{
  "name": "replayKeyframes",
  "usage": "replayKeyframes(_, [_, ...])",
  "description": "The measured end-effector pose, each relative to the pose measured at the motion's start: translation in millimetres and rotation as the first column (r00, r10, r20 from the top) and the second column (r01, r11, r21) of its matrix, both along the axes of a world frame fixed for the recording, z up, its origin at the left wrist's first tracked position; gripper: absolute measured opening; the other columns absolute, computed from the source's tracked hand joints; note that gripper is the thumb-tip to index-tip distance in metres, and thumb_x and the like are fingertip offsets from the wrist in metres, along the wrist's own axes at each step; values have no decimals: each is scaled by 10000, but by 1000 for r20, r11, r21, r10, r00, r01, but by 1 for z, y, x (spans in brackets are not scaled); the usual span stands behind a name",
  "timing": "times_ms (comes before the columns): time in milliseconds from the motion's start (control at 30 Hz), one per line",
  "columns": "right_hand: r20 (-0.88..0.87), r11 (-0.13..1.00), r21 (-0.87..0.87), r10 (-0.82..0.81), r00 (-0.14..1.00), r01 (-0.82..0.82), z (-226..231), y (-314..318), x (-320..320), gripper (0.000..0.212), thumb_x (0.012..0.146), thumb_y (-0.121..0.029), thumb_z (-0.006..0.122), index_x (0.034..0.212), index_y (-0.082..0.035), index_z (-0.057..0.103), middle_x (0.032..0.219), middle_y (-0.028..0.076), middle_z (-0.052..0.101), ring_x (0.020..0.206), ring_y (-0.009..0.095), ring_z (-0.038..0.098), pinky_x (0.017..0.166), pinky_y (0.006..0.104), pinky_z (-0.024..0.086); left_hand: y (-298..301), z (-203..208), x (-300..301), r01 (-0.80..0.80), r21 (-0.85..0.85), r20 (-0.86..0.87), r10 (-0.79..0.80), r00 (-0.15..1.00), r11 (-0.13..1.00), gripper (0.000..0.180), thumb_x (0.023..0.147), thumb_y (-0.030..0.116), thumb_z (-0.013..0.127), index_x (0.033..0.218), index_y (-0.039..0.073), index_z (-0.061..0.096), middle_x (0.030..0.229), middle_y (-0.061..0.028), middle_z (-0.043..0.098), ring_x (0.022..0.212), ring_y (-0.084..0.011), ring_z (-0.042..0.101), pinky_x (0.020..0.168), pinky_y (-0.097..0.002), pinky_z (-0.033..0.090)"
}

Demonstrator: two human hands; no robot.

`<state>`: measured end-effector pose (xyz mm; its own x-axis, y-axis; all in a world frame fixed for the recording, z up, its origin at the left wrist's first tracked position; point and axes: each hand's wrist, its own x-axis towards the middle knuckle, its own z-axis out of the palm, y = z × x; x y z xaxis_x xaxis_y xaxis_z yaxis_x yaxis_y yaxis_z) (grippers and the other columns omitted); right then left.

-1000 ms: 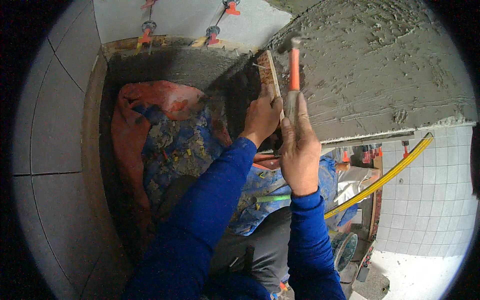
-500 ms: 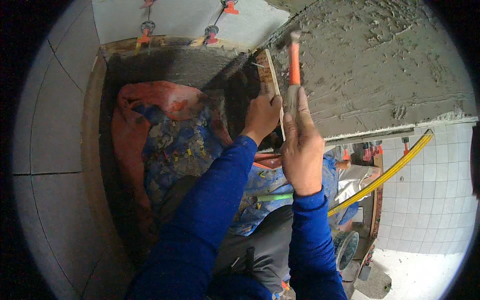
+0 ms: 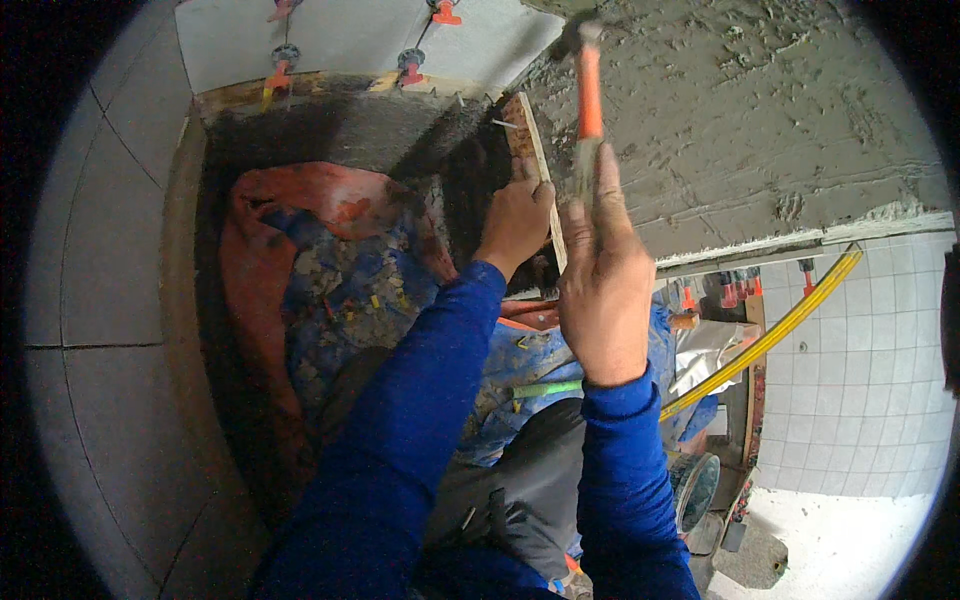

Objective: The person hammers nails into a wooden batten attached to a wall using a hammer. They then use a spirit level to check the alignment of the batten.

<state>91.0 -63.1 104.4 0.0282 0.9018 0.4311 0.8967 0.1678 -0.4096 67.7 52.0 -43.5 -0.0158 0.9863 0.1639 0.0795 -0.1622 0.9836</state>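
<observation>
My left hand grips a narrow wooden batten from its left side, with fingers closed round its edge. A thin nail sticks out of the batten's left face near its upper end. My right hand is wrapped round the handle of a hammer, orange toward the head and pale lower down. The hammer head is slightly blurred and stands to the right of the batten's top, apart from it. Behind the hammer lies a broad grey surface of wet, trowelled mortar.
Tiles with red levelling clips line the top. A rubble-strewn blue sheet with an orange-red cloth lies lower left. Large grey tiles cover the left side. A yellow strip slants at right, by a bucket and a small-tiled wall.
The hammer in my right hand has risen a little, away from me. My left hand keeps its hold on the batten, and the whole view has shifted slightly.
</observation>
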Motion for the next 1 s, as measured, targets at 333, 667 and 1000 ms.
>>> replayKeyframes(333, [71,983,-183,-4,997,17,-11,15,4,483,1052,-216,560,1503,-50,509,1076,346,674,1043,473,681,831,469,557,5,-17,1,15,143,8,-17,1000,990,354,973,260,580,939,-67,712,931,-327,690,922,-527,662,835,-584,532])
replayKeyframes(667, [220,923,-329,-133,966,202,-2,4,-12,529,1040,-134,569,1548,-50,448,1117,339,684,1072,437,709,845,413,560,4,-7,-4,70,-28,12,-70,997,997,379,1001,292,543,960,-43,716,943,-316,703,929,-528,669,864,-596,520])
replayKeyframes(1000, [-44,997,-67,-35,998,32,6,-26,-11,506,1043,-100,554,1539,-54,462,1239,315,674,1173,369,693,923,399,552,5,-11,2,-7,60,-58,10,998,998,349,1003,279,535,924,-26,685,952,-315,695,943,-514,664,844,-585,522])
